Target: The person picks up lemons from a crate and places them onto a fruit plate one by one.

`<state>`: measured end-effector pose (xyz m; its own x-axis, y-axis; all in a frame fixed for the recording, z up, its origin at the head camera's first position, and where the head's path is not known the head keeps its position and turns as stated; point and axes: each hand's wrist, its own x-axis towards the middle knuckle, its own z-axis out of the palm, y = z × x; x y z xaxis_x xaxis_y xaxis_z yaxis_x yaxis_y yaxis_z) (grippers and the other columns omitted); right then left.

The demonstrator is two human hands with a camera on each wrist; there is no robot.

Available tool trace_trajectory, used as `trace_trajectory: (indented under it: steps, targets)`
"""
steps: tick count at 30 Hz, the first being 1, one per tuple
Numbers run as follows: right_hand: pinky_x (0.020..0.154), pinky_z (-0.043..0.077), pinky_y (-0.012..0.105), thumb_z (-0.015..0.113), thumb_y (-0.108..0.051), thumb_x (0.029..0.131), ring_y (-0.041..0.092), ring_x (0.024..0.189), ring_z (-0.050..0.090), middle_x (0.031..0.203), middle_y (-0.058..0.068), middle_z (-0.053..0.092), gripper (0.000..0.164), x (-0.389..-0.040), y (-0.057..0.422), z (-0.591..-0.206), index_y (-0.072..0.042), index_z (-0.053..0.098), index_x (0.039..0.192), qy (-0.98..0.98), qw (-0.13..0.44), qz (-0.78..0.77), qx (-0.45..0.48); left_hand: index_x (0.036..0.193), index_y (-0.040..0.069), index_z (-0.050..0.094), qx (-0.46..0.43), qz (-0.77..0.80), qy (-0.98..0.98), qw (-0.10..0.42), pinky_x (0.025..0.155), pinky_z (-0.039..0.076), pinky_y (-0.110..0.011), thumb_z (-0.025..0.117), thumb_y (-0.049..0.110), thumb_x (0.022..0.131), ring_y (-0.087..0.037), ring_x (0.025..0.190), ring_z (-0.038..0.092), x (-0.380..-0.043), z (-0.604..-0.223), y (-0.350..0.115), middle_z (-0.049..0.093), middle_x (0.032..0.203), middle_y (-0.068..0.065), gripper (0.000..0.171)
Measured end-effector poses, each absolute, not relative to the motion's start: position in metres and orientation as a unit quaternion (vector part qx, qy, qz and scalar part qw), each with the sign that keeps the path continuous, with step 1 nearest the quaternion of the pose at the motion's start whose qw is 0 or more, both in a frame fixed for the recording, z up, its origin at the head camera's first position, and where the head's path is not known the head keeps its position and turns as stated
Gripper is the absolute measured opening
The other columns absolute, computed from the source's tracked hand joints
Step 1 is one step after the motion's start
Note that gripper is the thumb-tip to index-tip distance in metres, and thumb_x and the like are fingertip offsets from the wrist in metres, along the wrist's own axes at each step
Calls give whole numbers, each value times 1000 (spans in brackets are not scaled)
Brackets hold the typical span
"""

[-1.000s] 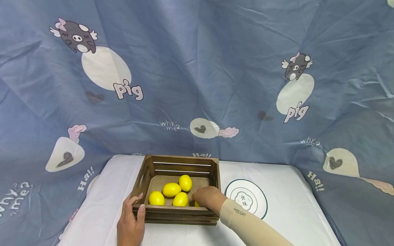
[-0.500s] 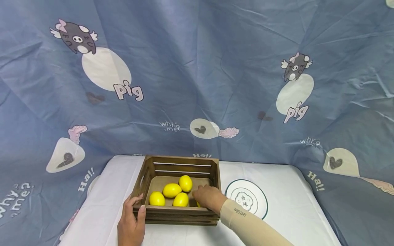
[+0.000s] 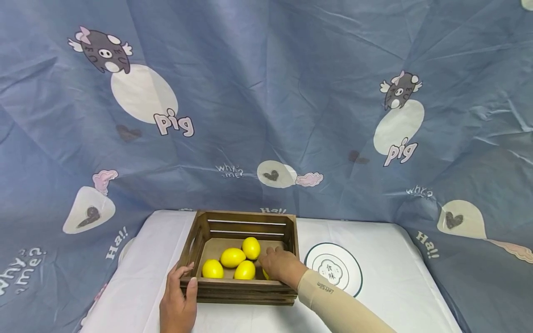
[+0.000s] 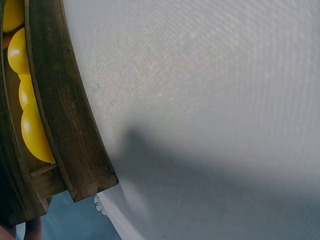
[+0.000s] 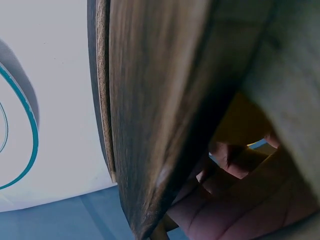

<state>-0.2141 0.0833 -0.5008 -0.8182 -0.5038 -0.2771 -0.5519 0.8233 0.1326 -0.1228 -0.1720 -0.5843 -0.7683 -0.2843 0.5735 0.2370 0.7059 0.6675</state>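
Note:
My left hand (image 3: 178, 296) grips the near left corner of a brown slatted wooden crate (image 3: 245, 292), thumb on the front board and fingers round the side. Inside, on the crate floor, several yellow lemons lie grouped, among them one lemon (image 3: 232, 257) in the middle and another lemon (image 3: 251, 248) behind it. My right hand (image 3: 283, 266) reaches over the right side wall, its curled fingers round a further lemon (image 3: 265, 274) near the front right corner, mostly hidden under the hand. In the right wrist view the crate's wall (image 5: 145, 100) covers part of that hand.
A white plate (image 3: 354, 273) with a dark green rim and printed characters lies right of the crate, partly behind the right forearm. A white cloth (image 3: 399, 277) covers the table. Blue printed fabric (image 3: 325, 138) hangs behind and on both sides.
My right hand's fingers shift slightly over the lemon at the front right, and that lemon shows a little differently below them. My left hand and the crate stay put.

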Motion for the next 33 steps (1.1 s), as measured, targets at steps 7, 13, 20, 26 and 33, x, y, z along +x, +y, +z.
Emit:
trace_trajectory:
  steps: [7, 13, 20, 26, 33]
  targets:
    - [64, 58, 36, 75, -15, 91, 21, 75, 60, 98, 6, 61, 17, -215, 85, -503, -20, 66, 106, 953, 130, 60, -267, 129, 4, 54, 20, -390, -858, 335, 86, 48, -60, 63, 9, 101, -46, 128, 56, -122, -585, -171, 67, 130, -10, 30]
    - [56, 53, 32, 76, -13, 91, 16, 63, 52, 96, 6, 59, 22, -215, 87, -501, -19, 63, 108, 953, 132, 14, -274, 129, 4, 54, 16, -389, -858, 336, 87, 47, -60, 63, 10, 101, -46, 128, 56, -123, -585, -171, 67, 130, -10, 30]
    - [59, 52, 32, 83, -24, 86, 16, 66, 52, 97, 5, 58, 33, -217, 86, -499, -19, 63, 111, 949, 132, -2, -285, 130, 3, 54, 12, -380, -857, 347, 87, 46, -55, 62, 9, 101, -42, 123, 59, -124, -585, -171, 65, 130, -10, 31]
    - [63, 54, 34, 83, -29, 87, 19, 72, 58, 107, 8, 62, 35, -220, 86, -499, -20, 62, 114, 950, 132, 3, -281, 131, 3, 53, 17, -384, -859, 339, 90, 44, -56, 63, 11, 102, -42, 124, 59, -124, -585, -171, 65, 131, -10, 32]
    - [66, 56, 36, 80, -24, 88, 20, 73, 60, 101, 8, 65, 32, -219, 86, -500, -20, 62, 115, 949, 125, 11, -289, 130, 3, 53, 20, -384, -859, 339, 90, 44, -57, 63, 12, 102, -43, 126, 58, -123, -584, -170, 65, 130, -9, 32]
